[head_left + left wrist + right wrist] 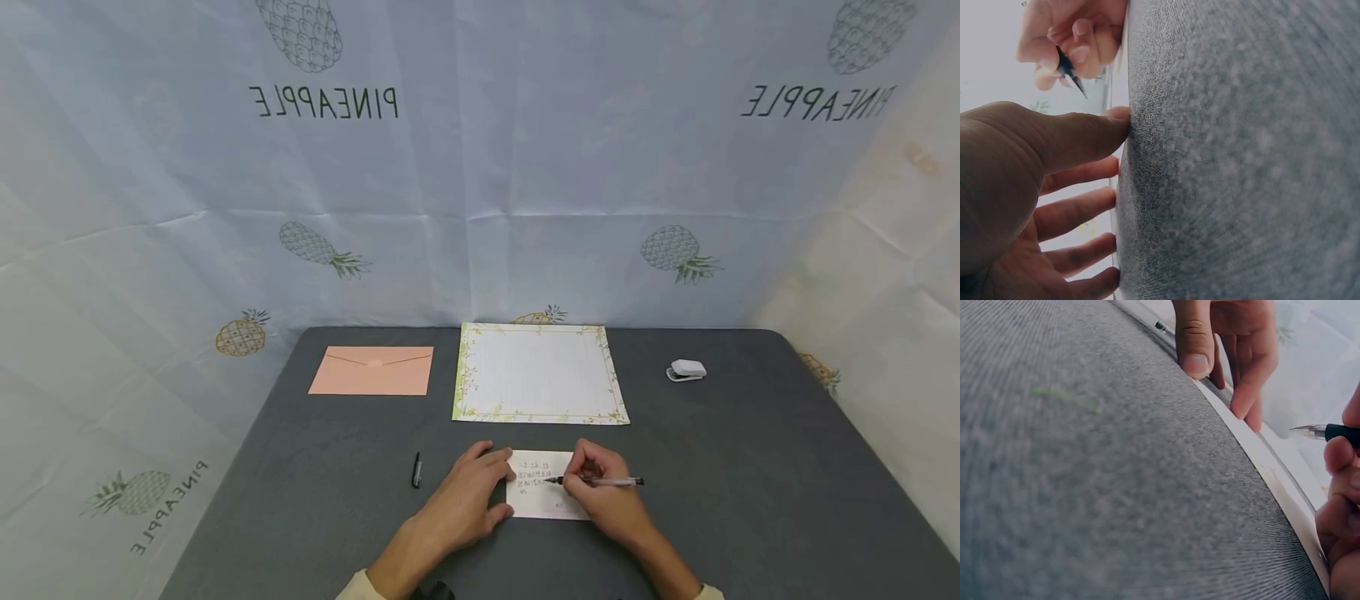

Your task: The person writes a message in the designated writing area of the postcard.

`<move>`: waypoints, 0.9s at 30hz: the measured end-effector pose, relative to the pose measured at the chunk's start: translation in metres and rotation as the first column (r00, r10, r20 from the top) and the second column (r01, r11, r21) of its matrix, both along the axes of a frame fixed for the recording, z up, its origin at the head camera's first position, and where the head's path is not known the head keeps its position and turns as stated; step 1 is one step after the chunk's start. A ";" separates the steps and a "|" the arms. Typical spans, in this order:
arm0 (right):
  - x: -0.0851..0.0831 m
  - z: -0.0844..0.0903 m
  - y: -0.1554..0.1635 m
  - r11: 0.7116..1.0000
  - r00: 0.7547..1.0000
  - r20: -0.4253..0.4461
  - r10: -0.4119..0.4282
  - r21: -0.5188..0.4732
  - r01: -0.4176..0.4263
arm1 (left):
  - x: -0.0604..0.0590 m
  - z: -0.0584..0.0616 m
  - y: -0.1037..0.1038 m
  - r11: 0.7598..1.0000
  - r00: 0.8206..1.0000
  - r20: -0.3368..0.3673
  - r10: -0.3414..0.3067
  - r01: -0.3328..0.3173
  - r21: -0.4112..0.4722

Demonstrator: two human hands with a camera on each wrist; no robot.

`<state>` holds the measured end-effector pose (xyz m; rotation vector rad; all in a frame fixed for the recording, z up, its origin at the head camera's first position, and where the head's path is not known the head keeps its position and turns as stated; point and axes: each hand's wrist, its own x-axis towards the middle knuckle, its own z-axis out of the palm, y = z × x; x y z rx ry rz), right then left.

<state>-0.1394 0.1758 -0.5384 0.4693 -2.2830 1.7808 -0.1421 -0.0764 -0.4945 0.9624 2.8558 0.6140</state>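
A small white card (542, 498) with a few lines of handwriting lies near the front edge of the grey table (300, 500). My left hand (468, 492) rests flat with straight fingers on the card's left edge, fingertips (1116, 115) touching the surface. My right hand (600, 492) grips a pen (600, 481) with its tip pointing left over the card. The pen tip (1304, 430) shows in the right wrist view, held just above the card (1272, 469). The same pen (1071, 72) appears in the left wrist view.
A flower-bordered sheet of letter paper (538, 372) lies behind the card. A peach envelope (372, 371) sits at back left, a pen cap (416, 469) left of my left hand, a small white device (687, 370) at back right. A pineapple-print cloth (480, 167) hangs behind.
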 end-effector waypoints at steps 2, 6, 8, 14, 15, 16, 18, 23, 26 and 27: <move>0.000 0.000 -0.001 1.000 1.000 -0.003 -0.001 -0.010 0.001 | -0.001 -0.005 -0.001 1.000 0.999 -0.030 -0.013 0.013 0.010; 0.002 0.001 -0.002 1.000 1.000 0.002 -0.003 -0.018 0.003 | -0.001 -0.007 -0.002 1.000 0.999 -0.047 -0.015 0.017 0.024; 0.003 0.002 -0.003 1.000 1.000 0.010 -0.004 -0.014 0.004 | -0.001 -0.007 -0.003 0.999 0.999 -0.030 -0.011 0.012 0.037; 0.002 0.003 -0.003 1.000 1.000 0.023 0.004 -0.014 -0.003 | -0.002 -0.010 -0.008 0.998 1.000 0.015 -0.023 0.022 0.063; 0.002 0.003 -0.003 1.000 1.000 0.024 0.004 -0.016 -0.004 | -0.002 -0.009 -0.009 0.998 0.999 0.024 -0.023 0.022 0.067; 0.002 0.004 -0.003 1.000 1.000 0.025 0.004 -0.018 -0.004 | -0.001 -0.008 -0.009 0.997 0.999 0.041 -0.020 0.017 0.070; 0.002 0.005 -0.003 1.000 1.000 0.026 0.002 -0.022 -0.001 | 0.000 -0.002 -0.009 0.997 0.997 0.080 -0.006 0.000 0.079; 0.002 0.009 -0.001 0.999 0.999 0.045 -0.018 -0.047 0.020 | 0.001 0.005 -0.013 0.995 0.997 0.072 0.013 -0.020 0.097; 0.002 0.010 0.000 0.998 0.997 0.075 -0.032 -0.059 0.036 | 0.000 0.006 -0.017 0.992 0.999 0.022 0.025 -0.027 0.125; 0.002 0.011 0.000 0.997 0.996 0.085 -0.034 -0.062 0.039 | 0.000 0.006 -0.019 0.991 1.000 0.003 0.029 -0.029 0.133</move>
